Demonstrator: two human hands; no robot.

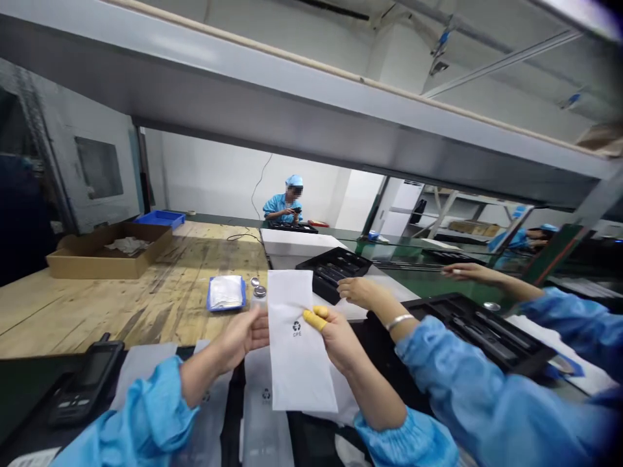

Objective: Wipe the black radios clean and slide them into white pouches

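In the head view my right hand (335, 334), with yellow finger covers on the thumb and a finger, pinches a flat white plastic bag (296, 370) printed with a recycling mark and "CPE". The bag hangs upright, facing me. My left hand (243, 337) reaches to the bag's left edge with its fingers stretched out; whether the fingertips touch it is unclear. Below, more such bags (263, 421) lie over dark items on the bench. A small bottle with a metal cap (259, 297) stands just behind my left hand.
A co-worker's hand (365, 293) is over a black tray (335, 266), and another black tray (487, 331) lies at right. At left are a handheld device (87, 383), a cardboard box (97, 259) and a blue-edged stack of wipes (226, 292). A shelf (292, 104) spans overhead.
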